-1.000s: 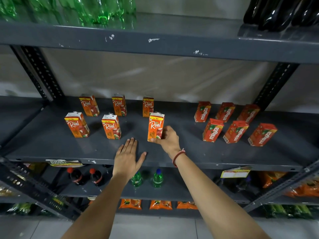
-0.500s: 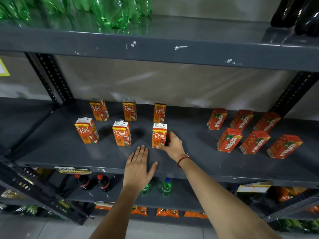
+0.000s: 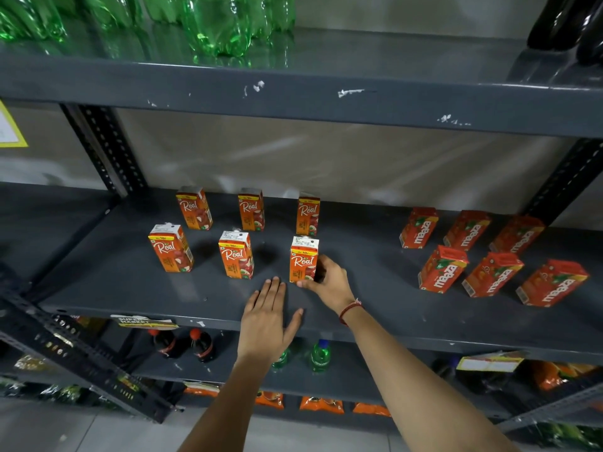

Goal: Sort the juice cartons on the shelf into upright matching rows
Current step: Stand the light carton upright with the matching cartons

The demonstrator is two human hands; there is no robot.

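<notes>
right hand (image 3: 329, 282) grips Real carton (image 3: 303, 260) (upright) | left hand (image 3: 267, 318) flat, seemingly on shelf (image 3: 107, 282)

green bottles (image 3: 215, 24): cut off by the top edge; only their lower bodies showed.
dark bottles (image 3: 567, 24): far right on the top shelf, cropped at the corner.
yellow-edged notice (image 3: 9, 128): sliced by the left edge, print unreadable.
right hand (image 3: 329, 282): fingers hidden behind the near right Real carton (image 3: 303, 260).
small green bottles (image 3: 319, 355): lower shelf, one partly behind the left hand (image 3: 267, 321).
shelf label (image 3: 143, 321): too blurred to read fully.
orange packets (image 3: 321, 404): bottom shelf, tops hidden.
</notes>
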